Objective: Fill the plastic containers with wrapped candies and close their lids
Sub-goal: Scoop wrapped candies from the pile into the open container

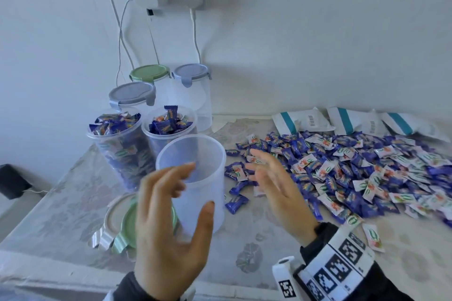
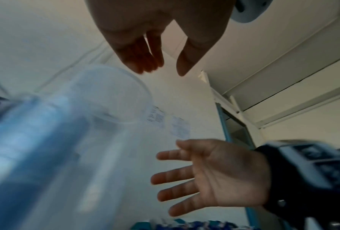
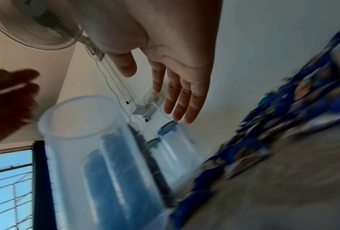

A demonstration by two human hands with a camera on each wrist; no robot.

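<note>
Standing open and empty at table centre, the clear container (image 1: 195,178) has both hands beside it: left hand (image 1: 168,232) at its 7 o'clock, right hand (image 1: 276,186) at 3, fingers spread, holding nothing. Wrapped candies (image 1: 354,173) lie heaped at 3 o'clock.

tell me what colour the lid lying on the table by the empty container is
Pale green: the loose lid lies flat beside the empty container; head view shows it best.

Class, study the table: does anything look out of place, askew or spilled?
Yes. The two filled containers are heaped above their rims and one candy stands upright, which may hinder the lids. A few candies lie apart from the main pile. Two loose lids lie overlapping beside the empty container.
</note>
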